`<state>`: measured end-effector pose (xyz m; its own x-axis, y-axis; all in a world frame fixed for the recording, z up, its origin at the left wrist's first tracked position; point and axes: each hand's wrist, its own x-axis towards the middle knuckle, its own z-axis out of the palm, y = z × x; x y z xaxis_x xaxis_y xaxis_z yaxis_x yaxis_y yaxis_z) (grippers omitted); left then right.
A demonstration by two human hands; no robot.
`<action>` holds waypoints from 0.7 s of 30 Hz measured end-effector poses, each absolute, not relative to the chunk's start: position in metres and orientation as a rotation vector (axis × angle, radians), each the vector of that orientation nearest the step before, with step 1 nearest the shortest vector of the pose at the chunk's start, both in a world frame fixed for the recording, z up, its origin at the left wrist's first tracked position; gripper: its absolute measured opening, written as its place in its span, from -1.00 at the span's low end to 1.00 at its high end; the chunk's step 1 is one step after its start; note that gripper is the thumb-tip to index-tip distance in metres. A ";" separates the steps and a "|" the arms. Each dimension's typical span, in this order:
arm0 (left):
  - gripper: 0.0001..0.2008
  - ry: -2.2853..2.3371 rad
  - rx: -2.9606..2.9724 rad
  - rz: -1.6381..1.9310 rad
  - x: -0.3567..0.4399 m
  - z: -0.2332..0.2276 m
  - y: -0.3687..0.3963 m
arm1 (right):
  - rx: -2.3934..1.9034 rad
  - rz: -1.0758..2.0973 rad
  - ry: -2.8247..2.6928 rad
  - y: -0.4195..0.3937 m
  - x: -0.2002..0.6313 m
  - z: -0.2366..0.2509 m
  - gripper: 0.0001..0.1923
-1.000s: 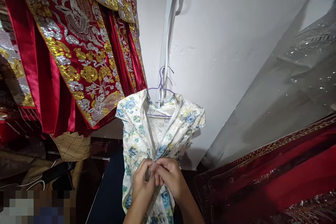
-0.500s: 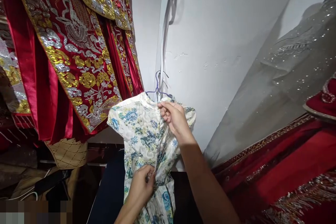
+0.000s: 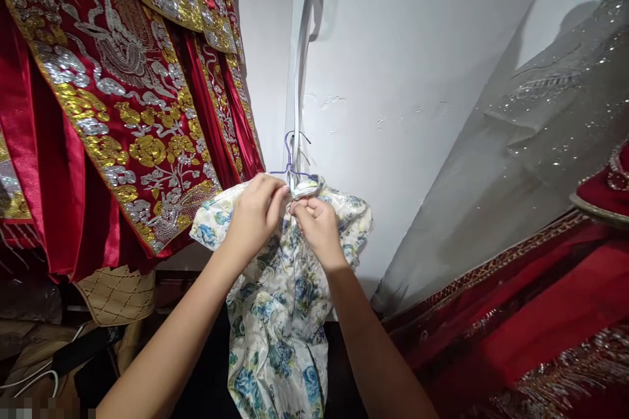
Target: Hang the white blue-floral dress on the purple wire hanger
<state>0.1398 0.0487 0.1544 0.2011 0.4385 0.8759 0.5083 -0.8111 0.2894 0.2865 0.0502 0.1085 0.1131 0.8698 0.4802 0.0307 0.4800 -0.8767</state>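
A white dress (image 3: 280,327) with blue and green flowers hangs on a thin purple hanger (image 3: 289,156) against the wall. My left hand (image 3: 256,209) pinches the dress at the neckline, just left of the centre seam. Beside it, my right hand (image 3: 318,226) has thumb and fingers closed on the neckline to the right of the seam. The fingertips of both hands nearly meet below the hanger's hook. What exactly lies between the fingertips is too small to make out beyond the dress's cloth.
Red garments embroidered in gold and silver (image 3: 132,105) hang at the left. At the right is a sheer, glittering pale fabric (image 3: 531,124) above red beaded cloth (image 3: 555,314). A pale strap (image 3: 297,59) runs down the wall. Cables and a black object (image 3: 83,350) lie at lower left.
My left hand has risen from the dress's waist to the neckline, beside my right hand. The dress back looks drawn together along the centre seam. The right hand has shifted slightly down.
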 end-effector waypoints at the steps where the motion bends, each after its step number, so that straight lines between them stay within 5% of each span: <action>1: -0.83 -0.979 -2.297 -1.777 0.134 0.157 0.050 | -0.945 0.726 -1.319 0.054 0.288 0.097 -0.79; 5: -0.84 -1.230 -1.777 -2.509 0.083 0.145 0.062 | -1.040 0.840 -1.282 0.052 0.295 0.048 -0.79; 10: -0.83 -1.693 -0.859 -3.591 0.047 0.065 0.077 | -0.890 1.124 -1.110 0.014 0.285 0.019 -0.80; 15: -0.81 -2.009 -1.189 -3.495 0.085 -0.018 0.065 | -0.938 1.159 -0.981 -0.022 0.277 -0.008 -0.74; 21: -0.66 -1.787 -2.826 -2.092 0.093 0.004 0.045 | -1.057 1.037 -1.046 -0.038 0.300 -0.015 -0.63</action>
